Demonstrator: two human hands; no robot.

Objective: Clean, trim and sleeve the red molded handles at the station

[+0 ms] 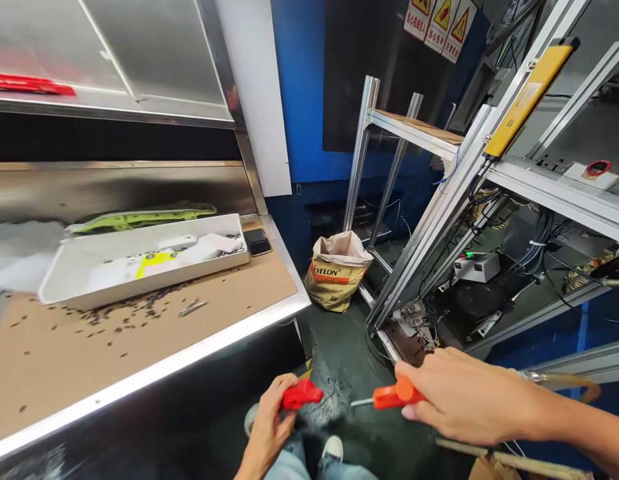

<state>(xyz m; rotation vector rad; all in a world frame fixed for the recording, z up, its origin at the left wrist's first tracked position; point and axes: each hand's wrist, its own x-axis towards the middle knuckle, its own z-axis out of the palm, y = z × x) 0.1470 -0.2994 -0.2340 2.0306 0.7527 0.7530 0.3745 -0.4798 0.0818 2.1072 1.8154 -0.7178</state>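
left grip [270, 419], right grip [456, 399]: bare | jeans [288, 468]: blue | sneakers [332, 448]: white toecaps

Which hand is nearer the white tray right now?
Left. The left hand, gripping a red piece, is below and right of the white tray; the right hand, holding an orange tool, is farther right.

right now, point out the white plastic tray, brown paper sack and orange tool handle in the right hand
white plastic tray [139, 283], head view, front wall
brown paper sack [334, 280], head view, printed front
orange tool handle [389, 396], head view, exposed handle end

paper sack [336, 270] printed "OTLON", warning triangles on wall signs [442, 20]
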